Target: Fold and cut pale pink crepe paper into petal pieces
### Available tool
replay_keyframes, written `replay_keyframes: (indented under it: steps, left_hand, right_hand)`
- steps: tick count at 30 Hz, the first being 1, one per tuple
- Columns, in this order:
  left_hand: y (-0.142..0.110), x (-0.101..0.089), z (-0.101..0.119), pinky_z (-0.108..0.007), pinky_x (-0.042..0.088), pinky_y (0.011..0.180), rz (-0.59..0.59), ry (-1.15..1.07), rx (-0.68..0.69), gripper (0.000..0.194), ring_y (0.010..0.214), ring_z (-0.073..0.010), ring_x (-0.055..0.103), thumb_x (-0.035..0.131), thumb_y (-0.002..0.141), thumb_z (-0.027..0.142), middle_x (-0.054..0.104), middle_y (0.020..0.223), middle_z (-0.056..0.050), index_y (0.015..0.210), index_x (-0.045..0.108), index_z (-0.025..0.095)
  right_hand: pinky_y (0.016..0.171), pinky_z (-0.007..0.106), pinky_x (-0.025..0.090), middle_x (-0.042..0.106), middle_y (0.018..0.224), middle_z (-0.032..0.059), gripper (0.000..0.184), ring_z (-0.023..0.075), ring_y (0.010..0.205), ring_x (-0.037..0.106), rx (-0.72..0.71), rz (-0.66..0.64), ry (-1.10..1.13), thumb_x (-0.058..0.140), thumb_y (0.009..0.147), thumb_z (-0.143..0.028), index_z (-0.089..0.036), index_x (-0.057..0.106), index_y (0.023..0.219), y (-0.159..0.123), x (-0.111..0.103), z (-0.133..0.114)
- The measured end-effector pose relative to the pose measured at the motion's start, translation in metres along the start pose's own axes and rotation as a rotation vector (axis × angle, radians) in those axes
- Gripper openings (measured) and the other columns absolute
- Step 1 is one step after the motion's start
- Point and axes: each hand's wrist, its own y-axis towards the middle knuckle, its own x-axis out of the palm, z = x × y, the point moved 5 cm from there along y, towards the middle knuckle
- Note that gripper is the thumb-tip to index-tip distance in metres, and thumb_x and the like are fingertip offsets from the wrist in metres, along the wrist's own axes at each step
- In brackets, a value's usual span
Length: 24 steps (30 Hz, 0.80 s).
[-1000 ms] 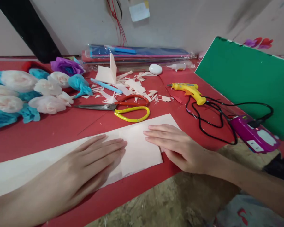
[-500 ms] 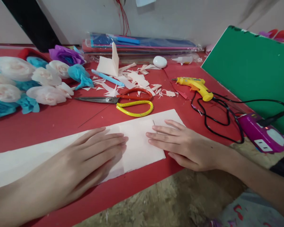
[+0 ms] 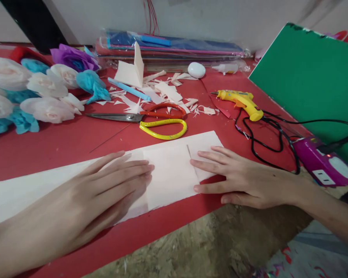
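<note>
On the red tabletop (image 3: 60, 150), right in front of you, a long strip of pale paper (image 3: 171, 166) lies flat, running from the left edge of the view to a spot below the scissors (image 3: 133, 117). Your left hand (image 3: 104, 193) rests on it palm down, open and flat, fingers close together and pointing right, gripping nothing. Your right hand (image 3: 243, 179) is open too, fingers spread and pointing left, at the strip's right end; its fingertips meet the edge of an upper layer of paper, which stops short of the end of the layer beneath. Just beyond the strip, the scissors lie with their blades pointing left, one handle loop red and the other yellow. Behind them you have a scatter of pale paper scraps (image 3: 168, 92), a light blue pen (image 3: 129, 88) and a folded piece of paper (image 3: 130, 73) standing partly upright. White and blue paper flowers (image 3: 49, 110) are bunched at your far left, beside a purple flower (image 3: 72, 58). To your right, the yellow glue gun (image 3: 243, 102) lies with its nozzle pointing left, near a black cord (image 3: 253, 148) and a purple power socket (image 3: 321, 160); a green board (image 3: 313, 77) leans behind.
</note>
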Motion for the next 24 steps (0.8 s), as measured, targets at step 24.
replay_keyframes:
  steps: [24]
  left_hand:
    - [0.005, -0.007, 0.005, -0.028, 0.013, 0.117, -0.026, 0.094, 0.153, 0.039, 0.128, -0.0154, 0.043, 0.042, 0.087, 0.009, 0.056, 0.133, -0.002, 0.125, 0.053, 0.015]
  right_hand:
    - [0.114, 0.04, 0.016, 0.042, 0.144, 0.0113, 0.043, 0.0155, 0.138, 0.026, -0.019, 0.112, -0.14, 0.043, 0.094, -0.022, -0.012, 0.042, 0.136, 0.015, 0.009, -0.013]
